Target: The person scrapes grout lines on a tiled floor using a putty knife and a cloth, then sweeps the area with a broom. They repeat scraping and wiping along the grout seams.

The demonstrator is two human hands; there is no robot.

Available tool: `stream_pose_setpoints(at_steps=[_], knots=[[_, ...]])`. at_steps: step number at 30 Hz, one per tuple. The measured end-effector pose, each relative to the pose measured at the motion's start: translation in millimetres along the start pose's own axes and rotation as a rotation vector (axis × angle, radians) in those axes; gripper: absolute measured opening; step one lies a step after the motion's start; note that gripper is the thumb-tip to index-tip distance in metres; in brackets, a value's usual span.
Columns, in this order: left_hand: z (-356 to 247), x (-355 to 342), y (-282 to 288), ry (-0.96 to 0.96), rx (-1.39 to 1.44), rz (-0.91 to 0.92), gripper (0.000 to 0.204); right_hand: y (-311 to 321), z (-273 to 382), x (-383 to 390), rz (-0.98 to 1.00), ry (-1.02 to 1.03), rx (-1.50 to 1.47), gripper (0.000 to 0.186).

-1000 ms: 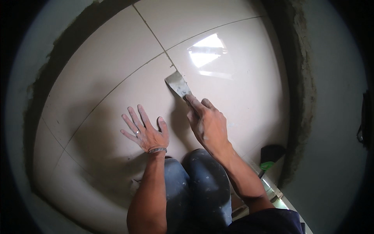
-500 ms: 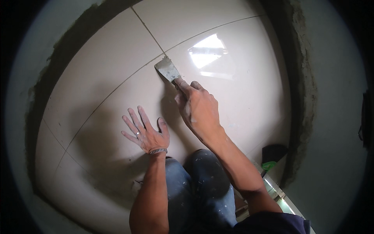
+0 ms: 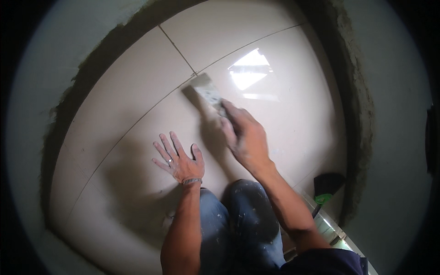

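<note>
My right hand [image 3: 245, 135] grips a putty knife [image 3: 208, 94] with a wide, grey-smeared metal blade. Motion blurs the blade, which is lifted just off the tiled floor, its shadow falling to the left. Its tip is close to where two dark joint lines [image 3: 178, 50] meet between the large cream tiles [image 3: 133, 87]. My left hand [image 3: 182, 160] lies flat on a tile with fingers spread, nothing in it; a ring and a bracelet show on it. Pale dust covers the fingers.
A black and green brush or broom head [image 3: 327, 187] stands at the right, by a pale sill-like edge [image 3: 337, 231]. Rough dark cement bands [image 3: 360, 105] run along the wall bases. My knees in paint-specked jeans [image 3: 254, 215] are at the lower middle. Bright light reflects off the tiles.
My right hand has drawn back toward me and to the right, and the knife blade has come away from the joint crossing. My left hand stays flat; the whole view has shifted slightly.
</note>
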State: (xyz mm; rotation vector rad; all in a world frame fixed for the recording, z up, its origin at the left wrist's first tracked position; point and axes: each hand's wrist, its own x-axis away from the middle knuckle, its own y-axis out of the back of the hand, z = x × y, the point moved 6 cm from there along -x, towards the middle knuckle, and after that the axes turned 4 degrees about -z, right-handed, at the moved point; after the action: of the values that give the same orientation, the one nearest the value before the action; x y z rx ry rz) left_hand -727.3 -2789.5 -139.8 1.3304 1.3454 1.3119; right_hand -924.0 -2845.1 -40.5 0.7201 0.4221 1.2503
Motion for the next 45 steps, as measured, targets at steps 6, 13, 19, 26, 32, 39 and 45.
stream_pose_setpoints(at_steps=[6, 13, 19, 26, 32, 39, 45], knots=[[-59.4, 12.2, -8.8, -0.677, 0.151, 0.253, 0.064, 98.1, -113.9, 114.3, -0.168, -0.842, -0.522, 0.028], [-116.6, -11.0, -22.3, -1.365, 0.315, 0.444, 0.062, 165.7, -164.2, 196.0, -0.275, -0.940, -0.507, 0.030], [21.8, -194.0, 17.7, -0.115, -0.189, -0.213, 0.061, 174.6, -158.2, 212.0, -0.265, -0.964, -0.782, 0.033], [-123.9, 51.4, -18.1, -1.219, 0.242, 0.364, 0.055, 163.2, -165.9, 188.2, -0.482, -0.815, -1.001, 0.041], [-151.0, 35.1, -29.3, -1.316, 0.332, 0.384, 0.060, 149.0, -191.5, 121.8, -0.702, -0.615, -0.818, 0.036], [26.2, -160.2, 1.4, -0.211, -0.119, -0.064, 0.061, 107.0, -197.9, 68.9, -0.676, -0.557, -0.636, 0.032], [128.0, -103.6, 9.4, 0.025, -0.097, -0.126, 0.061, 62.1, -166.7, 30.2, -0.520, -0.474, -0.862, 0.035]])
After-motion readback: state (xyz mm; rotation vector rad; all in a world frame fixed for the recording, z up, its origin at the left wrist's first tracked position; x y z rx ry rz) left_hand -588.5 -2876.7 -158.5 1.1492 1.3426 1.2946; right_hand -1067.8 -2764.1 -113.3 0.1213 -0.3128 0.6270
